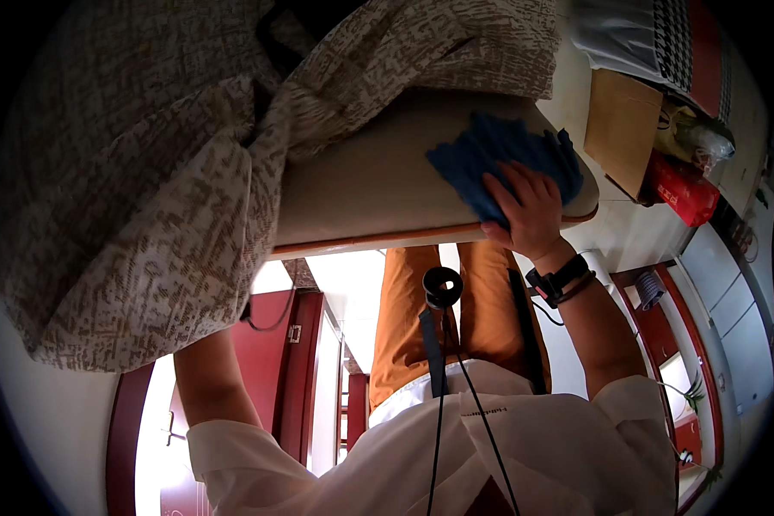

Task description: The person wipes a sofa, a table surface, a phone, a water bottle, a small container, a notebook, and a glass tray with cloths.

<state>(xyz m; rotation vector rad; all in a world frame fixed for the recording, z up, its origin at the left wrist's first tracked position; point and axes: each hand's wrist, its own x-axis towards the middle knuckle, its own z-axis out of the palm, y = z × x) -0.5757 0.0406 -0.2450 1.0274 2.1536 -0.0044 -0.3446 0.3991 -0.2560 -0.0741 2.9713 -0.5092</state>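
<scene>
A blue cloth (pixel 477 159) lies bunched on the right end of a beige padded surface (pixel 361 189), which has an orange-brown edge. My right hand (pixel 529 211) holds the cloth against that surface, its fingers over the fabric and its thumb near the front edge. To the left, a large brown-and-cream patterned fabric cover (pixel 172 215) is folded back in heaps and hangs over the front. My left forearm (pixel 215 378) goes up behind the hanging cover, which hides my left hand and whatever it touches.
Right of the padded surface stand an open cardboard box (pixel 621 129) and a red package (pixel 684 189) on the pale floor. Dark red doors (pixel 267 361) are at the lower left. A black ring-shaped device (pixel 442 286) with cords hangs before my body.
</scene>
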